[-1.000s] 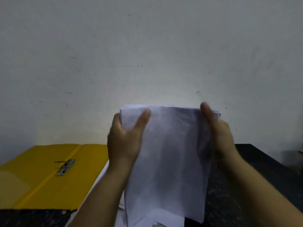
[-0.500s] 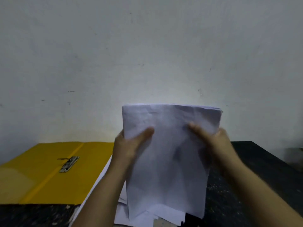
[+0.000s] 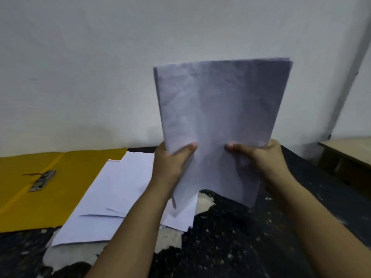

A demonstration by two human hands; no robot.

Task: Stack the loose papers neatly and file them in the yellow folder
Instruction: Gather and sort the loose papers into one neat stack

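Presently, the left hand (image 3: 172, 163) and right hand (image 3: 261, 157) pinch the paper stack (image 3: 218, 121) upright by its lower edge, above the dark table (image 3: 230, 237). Loose sheets (image 3: 112, 197) overlap the open yellow folder (image 3: 66, 189), beside its metal clip (image 3: 42, 180). A wooden bench (image 3: 347, 153) stands right.

Dark speckled countertop (image 3: 230, 237), white wall (image 3: 90, 67), wooden furniture (image 3: 347, 155) at right

A stack of white papers (image 3: 218, 121) stood upright, edges aligned, above the dark table (image 3: 241, 237). More loose sheets (image 3: 112, 197) lay flat on the table, overlapping the open yellow folder (image 3: 66, 187) and its metal clip (image 3: 42, 180).
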